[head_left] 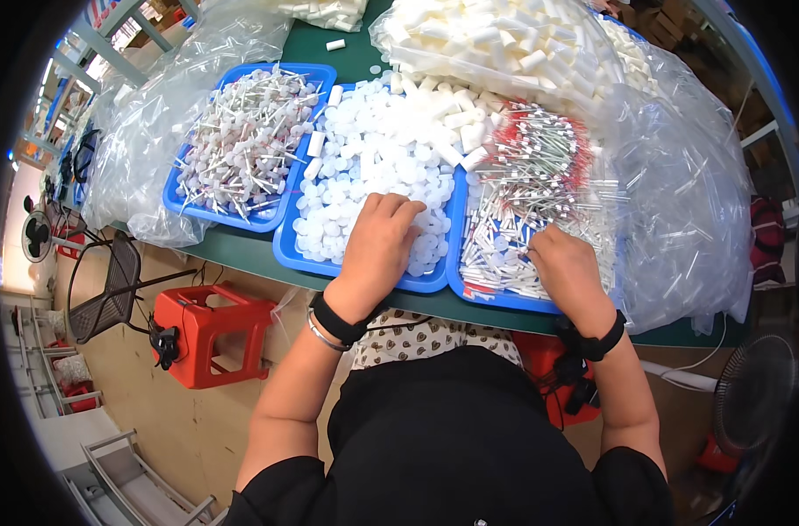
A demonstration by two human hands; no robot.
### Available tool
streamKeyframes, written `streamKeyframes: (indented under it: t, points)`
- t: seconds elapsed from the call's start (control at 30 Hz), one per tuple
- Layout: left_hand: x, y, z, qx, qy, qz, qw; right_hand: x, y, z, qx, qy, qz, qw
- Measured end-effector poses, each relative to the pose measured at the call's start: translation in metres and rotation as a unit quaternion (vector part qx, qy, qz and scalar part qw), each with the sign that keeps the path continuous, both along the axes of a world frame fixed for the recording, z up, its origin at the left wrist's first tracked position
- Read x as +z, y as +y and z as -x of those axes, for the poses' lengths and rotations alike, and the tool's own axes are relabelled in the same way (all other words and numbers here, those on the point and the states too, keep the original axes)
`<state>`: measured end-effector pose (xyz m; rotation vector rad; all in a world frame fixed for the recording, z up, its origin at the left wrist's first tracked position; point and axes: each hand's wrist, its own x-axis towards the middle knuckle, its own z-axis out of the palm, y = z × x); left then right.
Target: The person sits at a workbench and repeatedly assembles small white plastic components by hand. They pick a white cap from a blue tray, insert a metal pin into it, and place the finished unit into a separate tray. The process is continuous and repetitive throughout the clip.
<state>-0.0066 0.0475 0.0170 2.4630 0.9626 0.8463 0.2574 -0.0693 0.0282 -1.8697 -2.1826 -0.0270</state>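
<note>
Curls left hand over white discs, right hand over sticks; cannot tell either hold. Has clear bag right, red stool lower left.

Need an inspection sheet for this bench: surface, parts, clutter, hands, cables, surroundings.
Surface: green table, mostly covered.
Parts: left blue tray, capped white stems; middle blue tray, translucent caps and white cylinders; right blue tray, white sticks, some reddish.
Clutter: loose cylinder behind the trays; clear plastic bags at both sides.
Hands: left hand over middle tray; right hand at right tray's sticks; grip unclear.
Cables: dark ones near the left red stool.
Surroundings: fan at right, dark chair at left.
</note>
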Motion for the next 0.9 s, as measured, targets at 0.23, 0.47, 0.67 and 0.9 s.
streamKeyframes:
  t: [0.23, 0.47, 0.67, 0.9]
  points:
    - [0.0, 0.007, 0.006, 0.023, -0.101, 0.091, 0.991, 0.015, -0.009, 0.003, -0.057, 0.094, -0.034, 0.993]
    - [0.011, -0.014, -0.007, 0.054, -0.315, 0.52, 0.792, 0.036, -0.018, 0.017, -0.043, 0.235, -0.026, 0.971]
    - [-0.009, -0.045, -0.024, -0.05, -0.433, 0.718, 0.543, 0.047, -0.021, 0.033, 0.019, 0.202, -0.051, 0.978]
    - [-0.006, -0.049, -0.025, -0.042, -0.427, 0.714, 0.552, 0.047, -0.022, 0.032, 0.023, 0.169, -0.054, 0.984]
